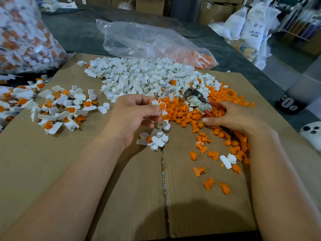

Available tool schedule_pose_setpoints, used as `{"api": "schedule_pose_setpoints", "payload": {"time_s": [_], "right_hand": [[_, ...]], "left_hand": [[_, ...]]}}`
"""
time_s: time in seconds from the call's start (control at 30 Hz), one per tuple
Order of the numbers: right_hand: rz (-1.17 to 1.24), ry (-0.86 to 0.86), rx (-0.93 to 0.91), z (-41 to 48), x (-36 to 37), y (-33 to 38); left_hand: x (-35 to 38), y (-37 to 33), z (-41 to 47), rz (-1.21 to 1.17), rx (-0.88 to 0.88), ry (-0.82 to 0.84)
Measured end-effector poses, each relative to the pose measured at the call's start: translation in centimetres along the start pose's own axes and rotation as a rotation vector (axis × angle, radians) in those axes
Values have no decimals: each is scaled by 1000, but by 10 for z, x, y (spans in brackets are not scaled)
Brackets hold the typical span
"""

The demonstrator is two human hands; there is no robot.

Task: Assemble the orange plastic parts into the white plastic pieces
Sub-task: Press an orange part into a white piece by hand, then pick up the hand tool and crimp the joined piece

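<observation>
My left hand (133,115) pinches a white plastic piece with an orange part in it (160,106), lifted above the cardboard. My right hand (232,117) lies on the heap of loose orange parts (187,110), fingers curled down into it; whether it holds a part I cannot tell. A big pile of white pieces (144,79) sits behind both hands. Assembled white-and-orange pieces (64,108) are spread out to the left. A few white pieces (156,138) lie just below my left hand.
Red-handled pliers (199,101) rest on the orange heap by my right hand. A clear bag with orange parts (156,42) lies behind the piles, and a bag of assembled pieces (22,35) stands far left. The flattened cardboard (104,180) covers the table. A dark round object (288,103) is at right.
</observation>
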State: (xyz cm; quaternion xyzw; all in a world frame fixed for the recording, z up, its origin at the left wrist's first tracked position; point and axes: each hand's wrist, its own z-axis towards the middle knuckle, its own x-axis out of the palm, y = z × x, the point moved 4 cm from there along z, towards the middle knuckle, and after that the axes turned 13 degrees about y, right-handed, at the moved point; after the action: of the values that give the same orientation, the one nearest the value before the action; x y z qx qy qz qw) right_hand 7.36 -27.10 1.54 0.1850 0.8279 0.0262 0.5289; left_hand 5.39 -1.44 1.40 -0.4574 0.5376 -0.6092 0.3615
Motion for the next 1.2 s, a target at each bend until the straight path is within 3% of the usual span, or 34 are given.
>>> {"api": "schedule_pose_setpoints", "payload": {"time_s": [0.47,0.77,1.0,1.2], "right_hand": [[-56,-396,-56,-4,-10,12],[158,-644,-458,-34,-14,40],[-32,-497,-605,-37,8,69],[-25,-413,-646,-38,18,78]], "left_hand": [[-2,1,0,-32,-6,-30],[-4,0,0,-166,54,-150],[-4,-1,1,-274,117,-222],[-6,-4,0,-251,174,-242]]}}
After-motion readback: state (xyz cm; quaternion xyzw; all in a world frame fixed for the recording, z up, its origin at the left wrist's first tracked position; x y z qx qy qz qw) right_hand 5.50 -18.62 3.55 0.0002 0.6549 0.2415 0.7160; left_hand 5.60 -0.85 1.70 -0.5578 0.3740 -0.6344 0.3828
